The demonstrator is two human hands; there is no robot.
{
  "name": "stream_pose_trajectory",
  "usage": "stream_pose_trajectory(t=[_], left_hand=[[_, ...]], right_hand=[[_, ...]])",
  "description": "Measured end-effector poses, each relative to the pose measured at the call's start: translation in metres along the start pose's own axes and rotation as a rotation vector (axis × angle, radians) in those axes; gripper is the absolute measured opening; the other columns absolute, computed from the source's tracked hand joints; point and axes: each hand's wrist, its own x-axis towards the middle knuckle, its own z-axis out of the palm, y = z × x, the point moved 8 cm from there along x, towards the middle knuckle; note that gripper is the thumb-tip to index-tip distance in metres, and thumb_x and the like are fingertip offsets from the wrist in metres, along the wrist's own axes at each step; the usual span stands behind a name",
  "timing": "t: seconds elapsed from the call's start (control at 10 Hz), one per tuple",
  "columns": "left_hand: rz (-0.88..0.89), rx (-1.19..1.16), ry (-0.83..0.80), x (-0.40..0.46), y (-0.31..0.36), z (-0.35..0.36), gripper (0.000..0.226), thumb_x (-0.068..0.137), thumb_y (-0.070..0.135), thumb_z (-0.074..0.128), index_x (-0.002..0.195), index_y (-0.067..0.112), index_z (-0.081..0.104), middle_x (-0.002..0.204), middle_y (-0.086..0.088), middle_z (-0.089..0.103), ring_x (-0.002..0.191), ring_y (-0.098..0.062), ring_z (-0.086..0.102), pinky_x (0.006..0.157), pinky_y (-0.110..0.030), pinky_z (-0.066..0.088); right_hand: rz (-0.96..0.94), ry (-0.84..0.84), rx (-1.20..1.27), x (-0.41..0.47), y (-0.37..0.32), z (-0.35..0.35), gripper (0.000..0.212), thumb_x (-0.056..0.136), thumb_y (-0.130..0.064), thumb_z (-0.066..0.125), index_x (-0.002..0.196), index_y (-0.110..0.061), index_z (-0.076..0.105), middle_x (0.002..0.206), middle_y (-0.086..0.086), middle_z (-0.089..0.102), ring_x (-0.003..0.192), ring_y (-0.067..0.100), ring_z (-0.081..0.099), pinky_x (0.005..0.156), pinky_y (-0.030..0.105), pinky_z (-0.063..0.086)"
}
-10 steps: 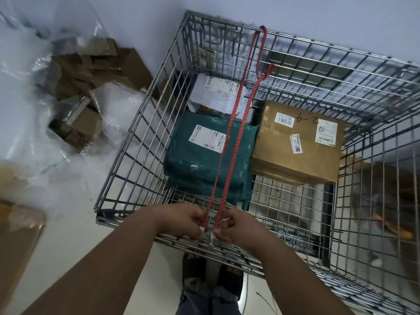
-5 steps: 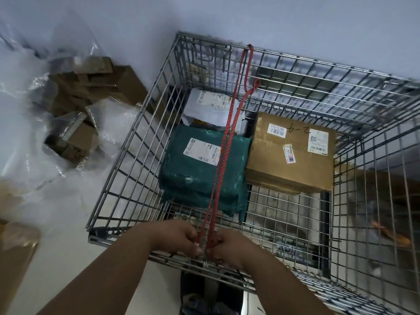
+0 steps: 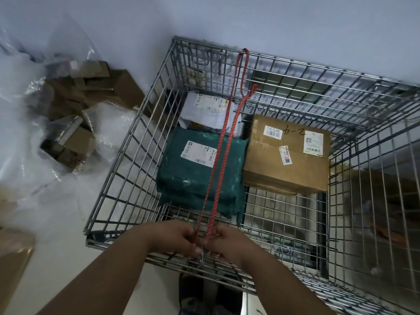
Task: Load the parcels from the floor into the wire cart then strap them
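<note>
The wire cart (image 3: 127, 153) holds a green bagged parcel (image 3: 193, 176), a brown cardboard box (image 3: 279, 169) to its right and a white mailer (image 3: 204, 110) behind. A red patterned rope (image 3: 223, 142) runs doubled from the cart's far rim over the parcels to the near rim. My left hand (image 3: 175, 237) and my right hand (image 3: 227, 242) each pinch a rope strand at the near rim, close together, beside a small metal hook on the wire.
Left of the cart, clear plastic wrap (image 3: 25, 123) and a heap of brown cardboard boxes (image 3: 75, 103) cover the floor. Another cardboard piece (image 3: 11, 264) lies at the lower left. A pale wall stands behind the cart. My feet show below the near rim.
The view has shifted so the cart sits lower in frame. Both hands stay at the near rim and have drawn closer together around the rope ends.
</note>
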Motion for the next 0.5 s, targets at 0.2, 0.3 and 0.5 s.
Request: stream_pose_trajectory(t=[0.2,0.3,0.5], left_hand=[[-0.07,-0.005,0.01,-0.009,0.01,-0.004,0.048,0.096,0.061,0.037,0.115,0.028,0.065,0.115,0.003,0.068,0.107,-0.015,0.061,0.104,-0.042,0.045],[-0.161,0.122,0.026,-0.009,0.014,-0.019,0.076,0.086,0.077,0.028,0.13,0.023,0.059,0.132,-0.002,0.061,0.117,-0.021,0.057,0.107,-0.046,0.041],[-0.065,0.223,0.385,-0.035,0.08,-0.074,0.06,0.102,0.051,0.027,0.146,0.013,0.039,0.154,-0.012,0.036,0.139,-0.027,0.037,0.116,-0.041,0.027]], right_hand=[[0.063,0.053,-0.02,-0.007,0.0,-0.004,0.045,0.09,-0.068,0.045,0.098,-0.03,0.067,0.096,-0.004,0.074,0.091,0.015,0.069,0.09,0.036,0.054],[0.075,0.041,-0.136,-0.014,-0.005,-0.003,0.066,0.086,-0.078,0.028,0.125,-0.035,0.06,0.119,0.002,0.07,0.106,0.018,0.064,0.092,0.034,0.049],[0.099,0.24,-0.35,-0.054,-0.043,-0.043,0.069,0.1,-0.059,0.016,0.143,-0.013,0.045,0.144,0.014,0.049,0.13,0.027,0.048,0.102,0.031,0.036]])
